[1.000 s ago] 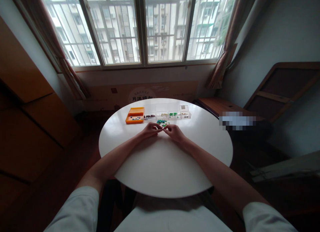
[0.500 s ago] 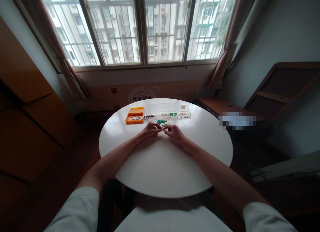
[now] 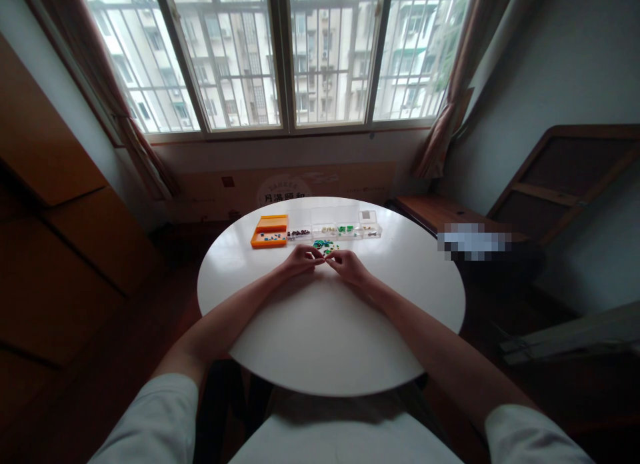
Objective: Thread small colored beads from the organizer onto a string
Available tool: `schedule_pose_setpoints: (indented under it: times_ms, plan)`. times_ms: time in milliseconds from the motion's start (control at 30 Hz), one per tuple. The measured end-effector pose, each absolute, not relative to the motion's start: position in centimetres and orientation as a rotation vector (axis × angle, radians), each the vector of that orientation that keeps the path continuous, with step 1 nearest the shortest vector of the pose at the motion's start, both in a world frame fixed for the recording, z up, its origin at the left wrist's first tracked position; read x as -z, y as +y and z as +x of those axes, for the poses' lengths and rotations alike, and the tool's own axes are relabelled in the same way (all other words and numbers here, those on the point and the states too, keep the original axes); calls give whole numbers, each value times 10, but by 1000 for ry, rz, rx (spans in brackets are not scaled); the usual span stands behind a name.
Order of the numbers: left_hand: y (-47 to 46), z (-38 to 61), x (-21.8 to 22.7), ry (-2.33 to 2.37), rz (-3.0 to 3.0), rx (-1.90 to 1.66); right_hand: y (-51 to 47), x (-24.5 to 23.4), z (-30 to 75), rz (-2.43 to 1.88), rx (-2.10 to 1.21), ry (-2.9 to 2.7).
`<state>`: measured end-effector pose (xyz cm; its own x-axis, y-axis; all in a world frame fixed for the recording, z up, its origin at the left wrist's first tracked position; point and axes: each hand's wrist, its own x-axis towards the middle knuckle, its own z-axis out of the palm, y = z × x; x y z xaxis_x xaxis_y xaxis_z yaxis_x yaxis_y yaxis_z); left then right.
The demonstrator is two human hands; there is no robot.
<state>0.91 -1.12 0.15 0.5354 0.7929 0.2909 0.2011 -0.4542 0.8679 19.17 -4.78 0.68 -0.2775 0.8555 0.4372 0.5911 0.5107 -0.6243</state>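
Both hands rest together on the round white table [image 3: 330, 331], fingertips meeting in a pinch. My left hand [image 3: 301, 259] and my right hand [image 3: 349, 266] are closed around something too small to make out. Just beyond the fingertips lies a small heap of green beads [image 3: 324, 246]. Behind it stands a clear compartment box [image 3: 340, 228] holding small dark, pale and green pieces. An orange box [image 3: 271, 232] with its lid open sits to the left of it, with a few small beads inside.
Wooden cabinets [image 3: 60, 237] line the left side. A low wooden bench [image 3: 440, 214] and a leaning wooden frame [image 3: 575, 177] stand to the right. A large barred window [image 3: 280, 51] with curtains is behind the table.
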Motion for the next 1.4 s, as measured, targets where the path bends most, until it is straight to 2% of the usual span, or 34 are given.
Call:
schedule_pose_setpoints:
  times_ms: [1400]
  plan:
    - [-7, 9, 3, 799, 1986, -917, -47, -7, 194, -1234, -411, -1952]
